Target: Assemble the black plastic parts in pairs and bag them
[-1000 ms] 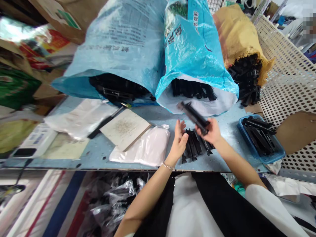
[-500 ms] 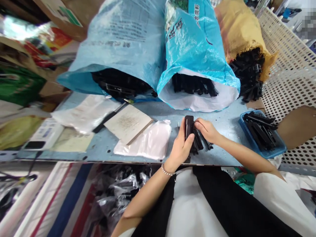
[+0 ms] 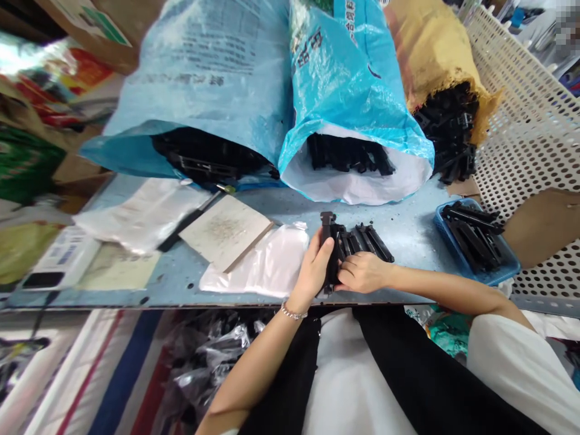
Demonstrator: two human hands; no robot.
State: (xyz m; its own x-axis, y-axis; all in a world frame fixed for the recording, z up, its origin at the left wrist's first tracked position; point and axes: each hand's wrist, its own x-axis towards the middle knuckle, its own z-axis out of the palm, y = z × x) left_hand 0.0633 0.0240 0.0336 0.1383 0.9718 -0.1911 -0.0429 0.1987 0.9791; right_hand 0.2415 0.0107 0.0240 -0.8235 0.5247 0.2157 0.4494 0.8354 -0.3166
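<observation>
Head view, black part [image 3: 334,258] lengthwise forward, left fingers [image 3: 324,251] clasping, right fingers' [image 3: 352,270] hold unclear

Left hand [image 3: 312,266] gripping, right hand [image 3: 364,273] — curled

1 speckled lt-blue workbench [image 3: 421,248]; 1 white perf. panel [image 3: 521,121], R; 1 cardboard box [image 3: 142,21], upper L; striped sheeting [image 3: 113,368] below bench, L; brightly lit.

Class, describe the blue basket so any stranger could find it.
Find the blue bench, then the pale perforated panel at its right. Beside that panel sits the blue basket, holding black parts. Unlike the floppy sacks, it is small and stiff-looking.
</observation>
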